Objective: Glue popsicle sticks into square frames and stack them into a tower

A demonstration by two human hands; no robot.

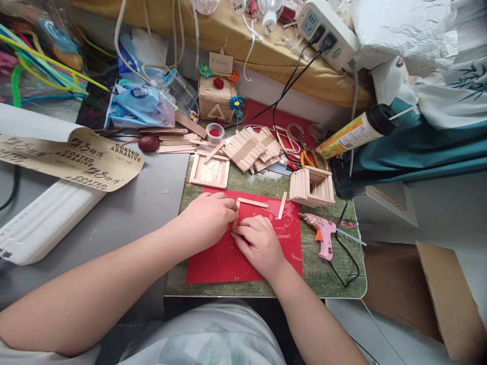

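Observation:
On a red sheet point(213, 258), two wooden craft sticks meet at a corner. The upper stick point(253, 203) lies nearly level; the side stick point(235, 221) runs down between my hands. My left hand point(215, 218) has its fingers closed on the upper part of the side stick. Thumb and forefinger of my right hand point(258, 241) pinch the lower end of that same stick. A loose stick point(282, 205) lies to the right of them. The pink glue gun point(322, 233) rests on the green table at the right, touched by neither hand.
Behind the sheet are a square stick frame point(209, 171), stick bundles point(245, 149) and a hollow stick stack point(312, 186). A wooden box point(217, 99), a drink cup point(357, 133) and a power strip point(327, 33) stand farther back. Sandpaper point(72, 157) lies left.

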